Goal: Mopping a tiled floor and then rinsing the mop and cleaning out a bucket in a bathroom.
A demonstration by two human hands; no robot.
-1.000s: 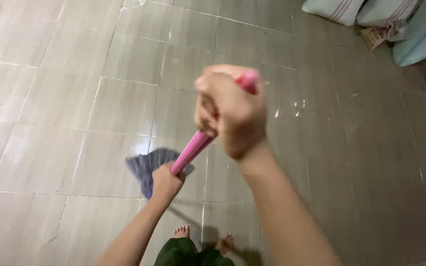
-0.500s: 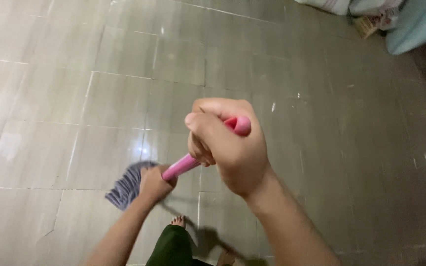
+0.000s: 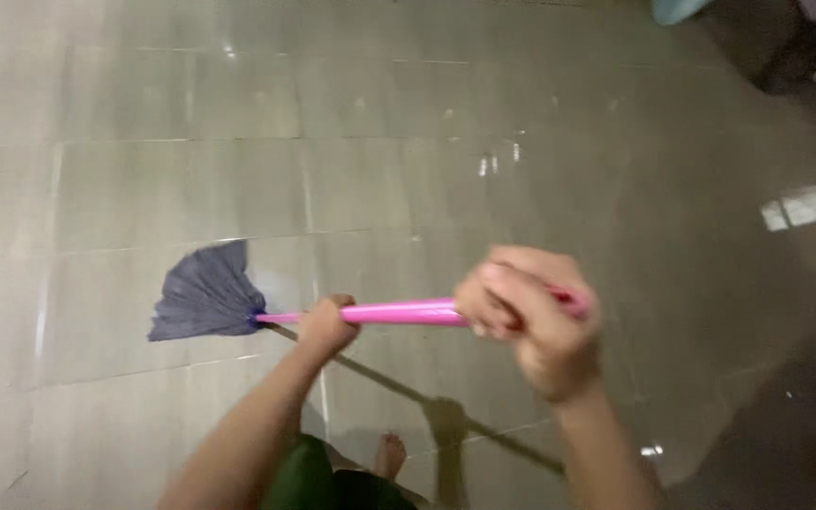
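Both fists I see clamped on the pink mop handle (image 3: 399, 312), left hand (image 3: 325, 326) nearer the grey mop head (image 3: 205, 295), right hand (image 3: 531, 316) topmost; I judge long flat strokes across the wet tiled floor (image 3: 191, 179) work best.

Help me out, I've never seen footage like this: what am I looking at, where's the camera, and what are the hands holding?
There is no machine here. A person wears a camera on the head, so you look down at their own arms. The left hand grips a pink mop handle low down, near the grey mop head. The right hand grips the top end. The mop head rests on a shiny tiled floor. A bare foot shows below. The picture is blurred.
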